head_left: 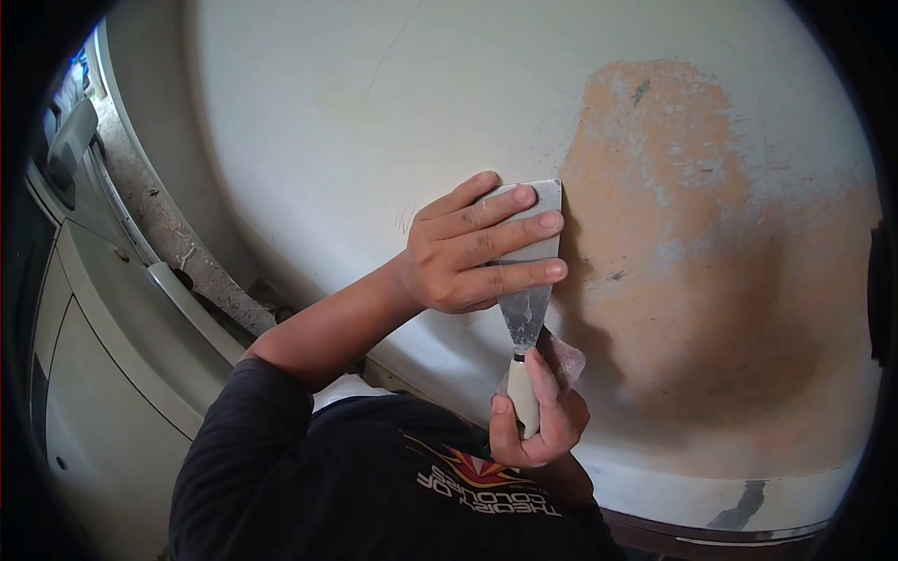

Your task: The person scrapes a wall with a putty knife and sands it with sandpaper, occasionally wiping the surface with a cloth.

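A scraper [526,313] with a wide metal blade and a pale handle is in front of the wall. My left hand [482,238] lies over the upper part of the blade, its fingers stretched out and a little apart. Lower down, my right hand [552,421] is wrapped round the scraper's handle. A pinkish piece [564,363] of sheet-like material sticks out behind the right hand. To the right of the blade is an orange-brown patch [655,168] on the pale wall [374,122], with scraped, whitish marks.
At the left stands a grey-beige vehicle [117,383] with a door handle or mirror part [73,140]. Rubble-strewn ground [159,206] shows between it and the wall. A dark smear [744,505] marks the wall's lower band at the right.
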`<state>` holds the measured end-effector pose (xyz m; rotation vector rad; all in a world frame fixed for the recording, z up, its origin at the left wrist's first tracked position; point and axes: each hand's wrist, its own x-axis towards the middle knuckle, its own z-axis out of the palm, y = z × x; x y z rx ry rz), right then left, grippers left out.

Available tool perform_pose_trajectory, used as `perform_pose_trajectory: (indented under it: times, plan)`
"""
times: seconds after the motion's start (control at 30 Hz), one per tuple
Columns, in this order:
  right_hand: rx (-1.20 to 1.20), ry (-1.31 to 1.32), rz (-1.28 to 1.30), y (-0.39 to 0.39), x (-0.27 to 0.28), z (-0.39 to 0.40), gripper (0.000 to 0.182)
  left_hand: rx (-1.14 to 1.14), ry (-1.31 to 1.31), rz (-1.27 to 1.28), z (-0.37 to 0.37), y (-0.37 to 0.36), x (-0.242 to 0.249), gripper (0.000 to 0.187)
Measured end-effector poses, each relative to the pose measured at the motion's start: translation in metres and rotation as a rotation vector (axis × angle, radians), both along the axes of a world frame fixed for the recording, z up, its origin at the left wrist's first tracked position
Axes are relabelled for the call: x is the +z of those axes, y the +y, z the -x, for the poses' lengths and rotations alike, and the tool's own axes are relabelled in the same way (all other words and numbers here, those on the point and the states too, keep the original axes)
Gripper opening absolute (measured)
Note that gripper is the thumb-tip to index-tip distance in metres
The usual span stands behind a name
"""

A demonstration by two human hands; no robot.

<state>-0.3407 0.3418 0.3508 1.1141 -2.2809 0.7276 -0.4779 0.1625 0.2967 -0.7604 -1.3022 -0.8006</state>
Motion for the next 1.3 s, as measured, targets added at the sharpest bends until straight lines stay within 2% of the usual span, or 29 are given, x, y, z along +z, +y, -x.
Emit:
perform_pose_trajectory:
  times: [0.13,0.33,0.4,0.6,0.8,1.17,1.3]
  plan:
    - [-0.036,0.003,-0.024,0.003,0.002,-0.002,0.054,0.07,0.105,0.017,0.01,0.005,-0.007,0.034]
    - [-0.099,-0.086,-0.034,0.0,0.019,-0.013,0.05,-0.003,-0.039,-0.051,0.0,0.006,-0.005,0.034]
    - [-0.09,-0.039,-0.058,0.005,0.025,-0.014,0.051,0.003,-0.054,0.035,-0.003,0.003,-0.004,0.036]
    - [-0.144,-0.083,-0.085,-0.002,0.033,-0.023,0.05,-0.021,-0.087,0.021,-0.002,0.003,-0.004,0.04]
    - [-0.146,-0.1,-0.071,-0.006,0.037,-0.026,0.05,0.051,-0.024,0.161,0.001,-0.002,-0.008,0.044]
    - [-0.157,-0.185,-0.079,-0.013,0.046,-0.034,0.051,0.046,-0.054,0.049,0.0,0.004,-0.006,0.037]
    - [-0.137,-0.12,-0.099,-0.009,0.048,-0.031,0.051,0.039,-0.009,0.041,0.002,0.006,-0.007,0.037]
